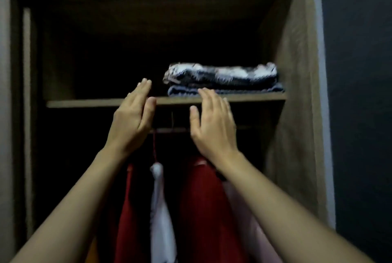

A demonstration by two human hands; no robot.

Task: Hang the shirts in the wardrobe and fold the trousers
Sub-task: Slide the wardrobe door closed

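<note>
Folded trousers [222, 77], dark blue with white patches, lie stacked on another folded blue pair [250, 90] on the right part of the wardrobe shelf [84, 103]. My left hand [132, 120] is raised in front of the shelf edge, fingers straight, holding nothing, just left of the stack. My right hand [213, 122] is raised beside it, fingers spread, fingertips at the lower pair's front edge. Below the shelf, a red shirt [203, 209], a white shirt [162, 209] and another red shirt [127, 220] hang from the rail [169, 130].
The wardrobe's wooden right side panel [297, 93] stands close to the stack, with a dark wall [360, 93] beyond it. The left part of the shelf is dark. A pale pink garment [254, 231] hangs at the right, partly behind my right arm.
</note>
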